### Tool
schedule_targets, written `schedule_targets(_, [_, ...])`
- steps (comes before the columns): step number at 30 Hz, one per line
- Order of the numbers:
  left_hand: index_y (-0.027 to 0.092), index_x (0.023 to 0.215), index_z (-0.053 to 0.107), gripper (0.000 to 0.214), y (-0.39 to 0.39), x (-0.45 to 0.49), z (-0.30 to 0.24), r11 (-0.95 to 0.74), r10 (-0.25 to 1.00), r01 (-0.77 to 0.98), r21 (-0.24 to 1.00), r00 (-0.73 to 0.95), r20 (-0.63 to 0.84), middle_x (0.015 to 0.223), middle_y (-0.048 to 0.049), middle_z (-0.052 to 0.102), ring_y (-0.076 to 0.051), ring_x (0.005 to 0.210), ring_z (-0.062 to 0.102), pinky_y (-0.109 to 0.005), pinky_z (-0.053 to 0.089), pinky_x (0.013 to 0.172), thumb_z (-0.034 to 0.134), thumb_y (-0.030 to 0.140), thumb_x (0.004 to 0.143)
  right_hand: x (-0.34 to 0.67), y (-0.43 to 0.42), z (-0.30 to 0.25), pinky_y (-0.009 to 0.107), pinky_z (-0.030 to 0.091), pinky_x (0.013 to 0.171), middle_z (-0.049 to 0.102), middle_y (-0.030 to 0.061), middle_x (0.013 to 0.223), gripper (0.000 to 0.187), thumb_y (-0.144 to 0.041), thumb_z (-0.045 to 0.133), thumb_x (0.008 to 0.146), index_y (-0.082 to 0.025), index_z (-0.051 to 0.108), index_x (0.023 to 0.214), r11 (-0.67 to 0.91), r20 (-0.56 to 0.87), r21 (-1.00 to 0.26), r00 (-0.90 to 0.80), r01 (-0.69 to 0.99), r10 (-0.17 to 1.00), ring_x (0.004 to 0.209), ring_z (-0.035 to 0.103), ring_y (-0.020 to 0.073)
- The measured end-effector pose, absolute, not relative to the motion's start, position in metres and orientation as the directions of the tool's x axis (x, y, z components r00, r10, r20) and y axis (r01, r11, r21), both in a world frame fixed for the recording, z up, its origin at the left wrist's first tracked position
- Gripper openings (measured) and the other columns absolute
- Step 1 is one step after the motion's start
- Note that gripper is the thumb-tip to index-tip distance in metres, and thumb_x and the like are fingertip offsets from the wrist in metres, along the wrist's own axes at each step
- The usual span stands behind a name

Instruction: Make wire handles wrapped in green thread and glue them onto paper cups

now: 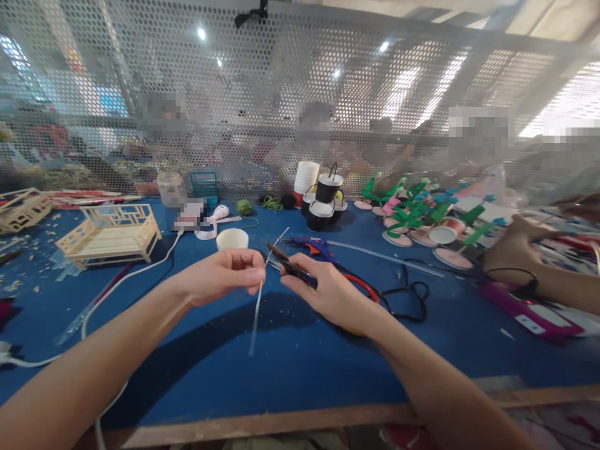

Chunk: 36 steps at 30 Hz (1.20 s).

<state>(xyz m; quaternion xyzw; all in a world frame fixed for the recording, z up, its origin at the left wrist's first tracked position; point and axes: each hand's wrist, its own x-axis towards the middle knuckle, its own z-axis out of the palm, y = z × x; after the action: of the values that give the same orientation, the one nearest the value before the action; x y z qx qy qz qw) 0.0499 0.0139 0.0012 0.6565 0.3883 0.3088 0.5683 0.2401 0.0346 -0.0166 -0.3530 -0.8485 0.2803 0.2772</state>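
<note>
My left hand (225, 274) is closed in a pinch on a thin translucent stick (257, 306) that runs from near the table up past my fingers. My right hand (328, 290) is closed on a pair of scissors (287, 262) with red handles, and the dark blades point left and touch the stick just above my left fingers. Both hands hover above the blue table (290, 356). A small white cup (232, 238) stands just behind my left hand.
A wooden model bench (112, 231) and a white cable (140, 269) lie at the left. Black cups (323, 209) and stacked white cups (306, 176) stand in the middle back. Green and pink craft pieces (412, 215) fill the right. Another person's hand (515, 256) works at the right. A mesh screen (281, 94) stands behind.
</note>
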Motion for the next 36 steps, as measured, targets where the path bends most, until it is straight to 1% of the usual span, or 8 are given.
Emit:
schedule_targets(3, [0.016,0.057,0.048,0.019,0.009,0.057,0.011,-0.296,0.95,0.65,0.7,0.279,0.142,0.054,0.0027,0.046,-0.01,0.054,0.04,-0.025,0.032,0.056,0.053,0.03,0.07,0.238,0.038,-0.019,0.025,0.038,0.063,0.059,0.0036,0.077,0.01,-0.025,0.047,0.079,-0.016,0.051,0.081,0.569,0.276,-0.596,-0.52,0.567,0.808,0.069,0.053,0.0147])
schedule_targets(6, [0.016,0.057,0.05,0.017,0.005,0.059,0.017,-0.325,0.929,0.833,0.448,0.193,0.315,0.056,0.0012,0.048,-0.013,0.059,0.042,-0.029,0.033,0.063,0.053,0.026,0.069,0.237,0.039,-0.02,0.026,0.038,0.064,0.059,0.0052,0.078,0.01,-0.025,0.048,0.078,-0.016,0.051,0.081,0.542,0.276,-0.566,-0.477,0.621,0.834,0.071,0.054,0.0165])
schedule_targets(11, [0.015,0.071,0.055,0.027,0.012,0.046,0.011,-0.095,0.89,0.252,0.963,0.455,-0.032,0.074,-0.0035,0.059,-0.013,0.069,0.051,-0.028,0.038,0.066,0.048,0.041,0.075,0.239,0.035,-0.017,0.022,0.039,0.061,0.057,0.0004,0.073,0.012,-0.028,0.046,0.08,-0.017,0.051,0.081,0.572,0.284,-0.677,-0.552,0.464,0.784,0.065,0.051,0.0116])
schedule_targets(16, [0.015,0.069,0.052,0.027,0.017,0.045,-0.007,0.152,0.78,-0.121,0.981,0.625,-0.044,0.064,-0.0001,0.056,-0.01,0.062,0.049,-0.024,0.036,0.062,0.059,0.041,0.068,0.241,0.034,-0.017,0.02,0.038,0.061,0.056,-0.0004,0.073,0.012,-0.027,0.045,0.081,-0.017,0.051,0.081,0.596,0.286,-0.693,-0.604,0.407,0.744,0.066,0.049,0.0108])
schedule_targets(20, [0.016,0.059,0.046,0.028,0.013,0.053,-0.001,-0.099,0.876,0.176,0.979,0.483,0.002,0.053,0.0036,0.048,-0.009,0.054,0.042,-0.023,0.033,0.056,0.055,0.04,0.07,0.24,0.036,-0.018,0.021,0.039,0.061,0.057,-0.0001,0.072,0.011,-0.027,0.046,0.08,-0.017,0.051,0.081,0.587,0.292,-0.677,-0.569,0.445,0.769,0.066,0.051,0.0115])
schedule_targets(25, [0.015,0.058,0.052,0.017,0.007,0.059,0.013,-0.349,0.925,0.796,0.494,0.206,0.32,0.056,0.0013,0.051,-0.011,0.057,0.042,-0.027,0.033,0.059,0.054,0.028,0.07,0.236,0.038,-0.019,0.026,0.038,0.064,0.06,0.0039,0.076,0.008,-0.024,0.049,0.078,-0.017,0.051,0.079,0.525,0.285,-0.613,-0.454,0.591,0.844,0.07,0.054,0.0158])
schedule_targets(31, [0.015,0.064,0.055,0.021,0.014,0.051,0.009,-0.222,0.946,0.433,0.873,0.314,0.085,0.059,0.0035,0.052,-0.008,0.055,0.046,-0.021,0.037,0.054,0.055,0.035,0.069,0.238,0.037,-0.018,0.022,0.039,0.062,0.059,0.001,0.074,0.011,-0.027,0.047,0.079,-0.017,0.051,0.08,0.556,0.303,-0.683,-0.509,0.474,0.805,0.067,0.052,0.0122])
schedule_targets(36, [0.014,0.059,0.052,0.018,0.018,0.052,0.004,-0.214,0.967,0.447,0.868,0.221,0.125,0.055,0.0054,0.047,-0.006,0.05,0.04,-0.019,0.031,0.049,0.057,0.03,0.067,0.24,0.038,-0.02,0.023,0.04,0.062,0.058,0.0014,0.077,0.023,-0.034,0.05,0.076,-0.017,0.051,0.091,0.539,0.24,-0.702,-0.558,0.465,0.794,0.069,0.052,0.0129])
